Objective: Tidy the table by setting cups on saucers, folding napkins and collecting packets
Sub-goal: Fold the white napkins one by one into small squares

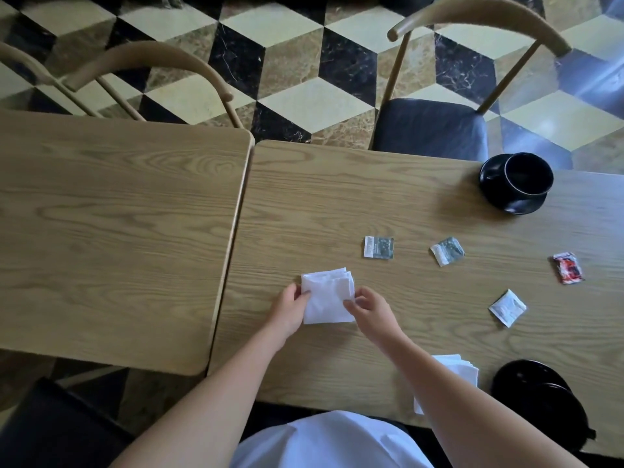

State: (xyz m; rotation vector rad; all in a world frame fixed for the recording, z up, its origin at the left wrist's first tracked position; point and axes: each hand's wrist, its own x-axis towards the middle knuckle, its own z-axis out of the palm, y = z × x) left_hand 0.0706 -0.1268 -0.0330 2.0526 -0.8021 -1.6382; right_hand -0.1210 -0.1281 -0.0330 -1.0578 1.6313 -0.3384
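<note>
The folded white paper napkin (327, 300) lies between both hands; the left hand (289, 310) and right hand (370, 309) pinch its side edges.

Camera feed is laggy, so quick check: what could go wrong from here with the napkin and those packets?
The napkin, pinched by the left hand and right hand, shows uneven layers at its far edge; the fold may end crooked. The right forearm passes over the second napkin stack near the table's near edge and might drag it off.
</note>
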